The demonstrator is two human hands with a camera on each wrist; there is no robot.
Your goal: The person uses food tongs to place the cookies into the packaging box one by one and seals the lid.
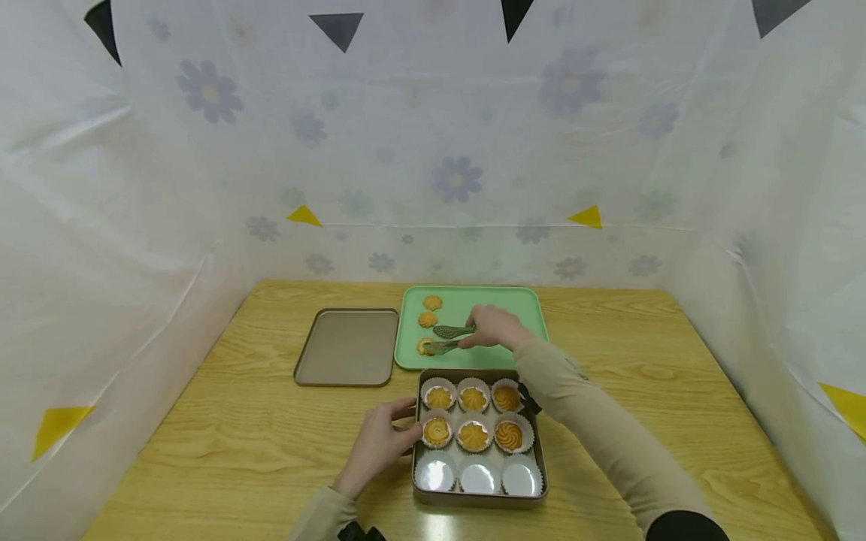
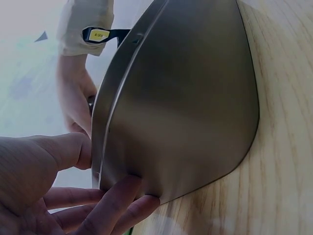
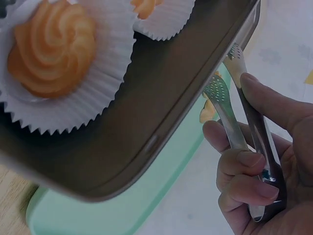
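Observation:
My left hand (image 1: 380, 445) holds the left side of a deep metal baking tin (image 1: 480, 499), thumb at the rim and fingertips against its outer wall (image 2: 186, 107). Inside the tin, swirled cookies (image 1: 473, 436) sit in white paper cups across the far two rows; three bare paper cups (image 1: 479, 475) line the near row. My right hand (image 1: 497, 328) grips metal tongs (image 3: 259, 132) with perforated tips, the two arms spread apart. Over the green tray (image 1: 501, 299), one tong tip overlaps the nearest cookie (image 1: 423, 347). Two more cookies (image 1: 429, 318) lie farther back along the tray's left side.
A shallow brown metal tray (image 1: 348, 349) lies left of the green tray, close against its edge. Everything stands on a wooden table (image 1: 257, 443). White flowered sheeting (image 1: 440, 135) encloses the back and both sides.

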